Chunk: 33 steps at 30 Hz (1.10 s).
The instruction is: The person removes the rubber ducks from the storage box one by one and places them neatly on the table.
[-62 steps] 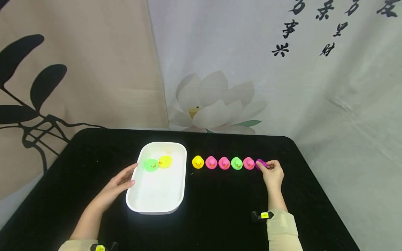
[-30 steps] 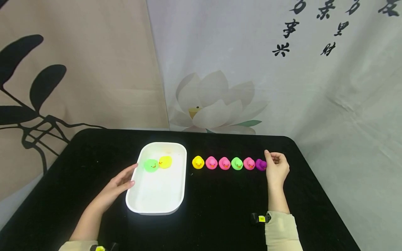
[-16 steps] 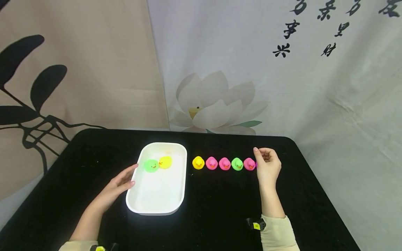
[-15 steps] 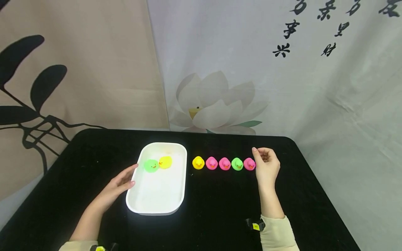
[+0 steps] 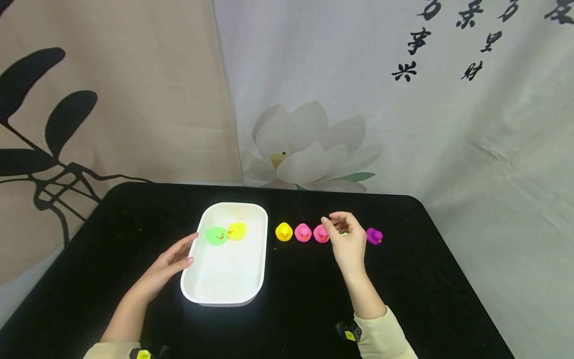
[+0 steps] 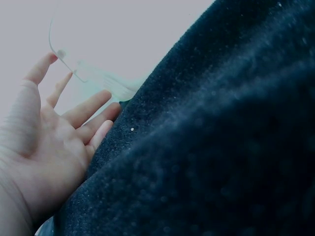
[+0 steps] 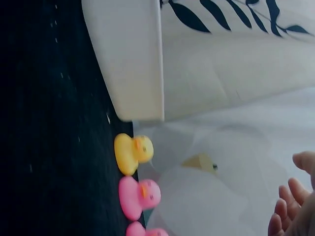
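Observation:
In the head view, my left hand (image 5: 168, 260) rests its fingertips against the left side of a white tray (image 5: 221, 291). Its fingers are spread and fairly straight in the left wrist view. Inside the tray lie a green rubber duck (image 5: 217, 236) and a yellow rubber duck (image 5: 237, 231). My right hand (image 5: 351, 245) hovers over the row of ducks right of the tray, fingers loosely bent, holding nothing. From the left, that row shows a yellow duck (image 5: 284, 232), pink ducks (image 5: 302, 233), a mostly covered green duck (image 5: 344, 234) and a purple duck (image 5: 374, 236). The hand hides another pink one.
A black cloth covers the table (image 5: 296, 319), whose far edge meets a hanging curtain (image 5: 309, 144) printed with a lotus, leaves and characters. Dark wrist cameras sit at both cuffs. The tray's raised wall (image 7: 142, 105) borders the yellow end of the duck row.
My right hand let go of the purple duck at the row's right end, rose off it and moved left over the row. The left hand and tray stay put.

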Motion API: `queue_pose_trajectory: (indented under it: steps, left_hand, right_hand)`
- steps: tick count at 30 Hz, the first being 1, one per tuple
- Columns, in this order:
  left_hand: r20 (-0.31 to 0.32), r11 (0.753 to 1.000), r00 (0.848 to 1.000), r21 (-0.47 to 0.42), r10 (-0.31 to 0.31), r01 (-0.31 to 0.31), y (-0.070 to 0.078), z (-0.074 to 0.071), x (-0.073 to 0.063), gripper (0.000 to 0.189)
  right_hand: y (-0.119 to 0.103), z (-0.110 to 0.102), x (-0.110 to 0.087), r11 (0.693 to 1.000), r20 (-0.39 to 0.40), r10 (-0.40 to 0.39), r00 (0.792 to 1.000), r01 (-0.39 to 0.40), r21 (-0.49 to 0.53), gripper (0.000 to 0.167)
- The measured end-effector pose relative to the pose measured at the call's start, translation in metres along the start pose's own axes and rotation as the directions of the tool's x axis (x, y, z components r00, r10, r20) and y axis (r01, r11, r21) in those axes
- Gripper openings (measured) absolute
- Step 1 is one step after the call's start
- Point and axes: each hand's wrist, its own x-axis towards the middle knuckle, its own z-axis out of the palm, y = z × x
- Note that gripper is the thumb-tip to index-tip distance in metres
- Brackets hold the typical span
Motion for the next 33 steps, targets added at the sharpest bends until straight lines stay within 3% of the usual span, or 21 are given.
queue_pose_trajectory:
  steps: [7, 15, 28, 33]
  left_hand:
    - [-0.006, 1.0, 1.0, 0.011, -0.002, 0.002, 0.001, 0.001, 0.001, 0.058]
    - [-0.005, 1.0, 1.0, 0.006, -0.004, 0.004, 0.0, 0.002, 0.001, 0.058]
    - [0.001, 1.0, 1.0, 0.002, -0.01, 0.01, 0.002, 0.001, 0.001, 0.058]
    - [0.0, 1.0, 1.0, 0.005, -0.015, 0.015, 0.003, 0.002, 0.0, 0.058]
  right_hand:
    - [0.008, 0.026, -0.004, 0.999, 0.147, -0.05, 0.988, 0.048, 0.019, 0.02]
    - [0.002, 0.061, -0.01, 0.985, 0.285, -0.161, 0.945, 0.174, -0.021, 0.023]
    - [0.001, 0.108, -0.017, 0.956, 0.472, -0.148, 0.869, 0.248, -0.157, 0.032]
    - [0.004, 0.122, -0.018, 0.949, 0.527, -0.09, 0.845, 0.233, -0.211, 0.037]
